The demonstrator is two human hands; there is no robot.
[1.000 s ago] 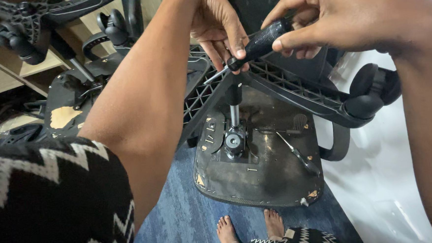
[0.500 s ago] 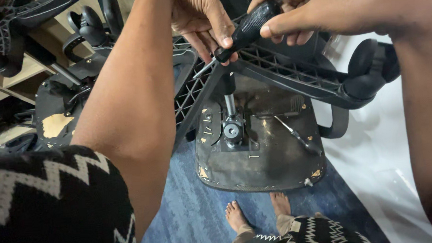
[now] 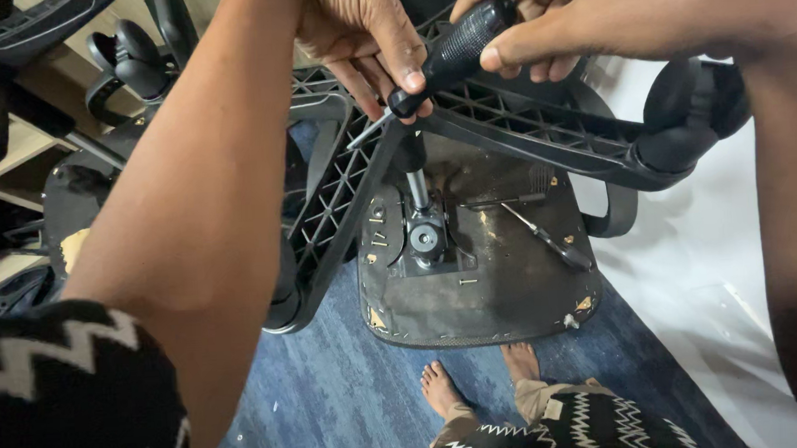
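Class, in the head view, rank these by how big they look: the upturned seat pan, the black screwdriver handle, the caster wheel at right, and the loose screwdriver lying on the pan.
1. Seat pan
2. Caster wheel
3. Screwdriver handle, though nearer the camera, so close to the wheel
4. Loose screwdriver

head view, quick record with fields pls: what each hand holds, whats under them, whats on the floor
right hand: grips black screwdriver handle
left hand: fingertips at the screwdriver's lower end, on the chair base
chair base: black ribbed legs, caster at one end
below: upturned seat underside, metal mechanism, second screwdriver lying on it
floor: blue carpet, bare feet
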